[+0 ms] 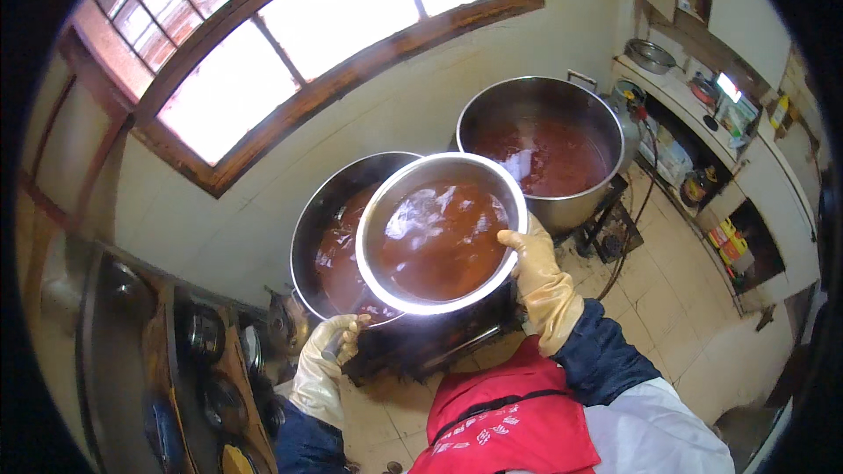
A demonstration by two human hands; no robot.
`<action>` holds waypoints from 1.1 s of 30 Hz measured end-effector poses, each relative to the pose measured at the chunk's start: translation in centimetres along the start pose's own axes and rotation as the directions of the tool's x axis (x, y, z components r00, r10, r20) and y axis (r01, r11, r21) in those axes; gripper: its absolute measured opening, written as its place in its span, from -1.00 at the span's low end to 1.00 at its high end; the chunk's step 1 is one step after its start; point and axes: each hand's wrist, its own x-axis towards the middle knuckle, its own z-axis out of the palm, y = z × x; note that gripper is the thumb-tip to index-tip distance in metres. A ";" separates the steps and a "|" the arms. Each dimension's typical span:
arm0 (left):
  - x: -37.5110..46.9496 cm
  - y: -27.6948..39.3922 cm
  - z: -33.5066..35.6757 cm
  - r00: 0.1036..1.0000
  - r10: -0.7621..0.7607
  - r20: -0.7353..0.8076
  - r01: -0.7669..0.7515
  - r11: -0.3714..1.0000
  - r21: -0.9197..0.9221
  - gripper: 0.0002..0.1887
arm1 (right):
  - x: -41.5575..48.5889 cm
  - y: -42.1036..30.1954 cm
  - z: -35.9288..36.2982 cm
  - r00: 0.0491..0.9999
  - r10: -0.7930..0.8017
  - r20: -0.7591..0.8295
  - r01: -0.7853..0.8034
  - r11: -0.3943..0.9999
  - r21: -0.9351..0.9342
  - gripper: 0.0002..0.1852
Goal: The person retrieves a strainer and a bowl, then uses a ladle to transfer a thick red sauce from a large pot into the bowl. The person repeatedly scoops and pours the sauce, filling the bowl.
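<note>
My right hand (532, 249), in a yellowish rubber glove, grips the right rim of a steel basin (365, 224) with its thumb over the edge. Reddish-brown liquid (441, 243) fills much of the basin, which is above the right part of a large steel pot (299, 243) of similar liquid. Gloved too, my left hand (339, 342) is at that pot's near rim, its fingers curled around what looks like a grey handle; the rest of that object is hidden. A second large steel pot (573, 204), also holding reddish-brown liquid, stands behind and to the right.
Beneath the pots is a dark stove (454, 342). A hose (642, 210) runs down to the tiled floor (665, 289) at right, beside a gas cylinder (625, 125). Shelves with pans (224, 401) stand at left; a counter (685, 108) with a metal bowl (650, 56) lines the right.
</note>
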 end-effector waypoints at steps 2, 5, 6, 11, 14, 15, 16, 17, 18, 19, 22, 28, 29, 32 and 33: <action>-1.6 -0.4 -1.7 0.980 -0.032 0.196 0.063 0.987 -0.150 -0.55 | 0.0 -0.1 0.2 1.000 -0.012 -0.009 0.011 0.999 -0.047 -0.36; -5.3 -0.5 -2.9 0.936 -0.006 0.351 0.129 0.937 -0.326 -0.46 | -0.2 -0.1 0.3 0.999 -0.051 0.004 0.051 0.994 -0.092 -0.37; -6.4 0.0 -2.8 0.938 -0.029 0.345 0.141 0.942 -0.303 -0.50 | -0.2 -0.1 0.3 0.998 -0.058 0.006 0.058 0.993 -0.102 -0.37; -11.9 1.5 -0.5 0.876 0.154 0.457 0.025 0.932 -0.361 -0.43 | 0.2 0.2 0.0 0.999 -0.017 -0.041 0.011 0.988 -0.151 -0.42; -14.8 2.9 1.4 0.831 0.242 0.501 -0.041 0.925 -0.378 -0.32 | 0.5 0.5 -0.5 0.999 -0.037 -0.036 0.033 0.991 -0.129 -0.36; -15.8 3.3 2.1 0.829 0.271 0.490 -0.091 0.928 -0.360 -0.34 | 0.5 0.5 -0.7 0.999 -0.015 -0.044 0.008 0.985 -0.170 -0.34; -16.8 3.7 2.8 0.823 0.297 0.484 -0.123 0.926 -0.358 -0.35 | 0.6 0.6 -0.9 0.999 -0.009 -0.031 0.003 0.985 -0.175 -0.34; -17.8 4.0 3.4 0.850 0.305 0.430 -0.146 0.920 -0.364 -0.38 | 0.6 0.6 -1.0 0.999 0.003 -0.032 -0.009 0.983 -0.183 -0.34; -18.7 4.0 4.1 0.853 0.333 0.403 -0.192 0.916 -0.352 -0.39 | 0.6 0.6 -1.1 0.999 0.013 -0.034 -0.019 0.982 -0.190 -0.34; -19.3 4.3 4.8 0.824 0.338 0.455 -0.210 0.928 -0.309 -0.38 | 0.7 0.6 -1.2 0.999 0.010 -0.032 -0.016 0.982 -0.190 -0.35; -21.2 4.2 6.6 0.817 0.391 0.424 -0.295 0.915 -0.276 -0.38 | 0.7 0.5 -1.0 1.000 -0.010 -0.021 0.006 0.983 -0.185 -0.37; -22.8 2.1 9.3 0.861 0.390 0.327 -0.353 0.921 -0.166 -0.46 | 0.1 0.2 0.1 0.998 -0.065 -0.024 0.060 0.982 -0.178 -0.44; -22.8 1.6 9.8 0.869 0.395 0.297 -0.382 0.918 -0.102 -0.46 | 0.0 0.1 0.2 0.998 -0.056 -0.033 0.049 0.982 -0.182 -0.44; -22.8 0.5 11.4 0.886 0.392 0.250 -0.444 0.871 0.210 -0.38 | -0.1 -0.2 0.5 0.998 -0.048 -0.047 0.039 0.983 -0.178 -0.43; -22.9 0.0 11.9 0.894 0.399 0.206 -0.445 0.848 0.287 -0.36 | 0.0 -0.2 0.5 0.997 -0.059 -0.046 0.051 0.985 -0.164 -0.43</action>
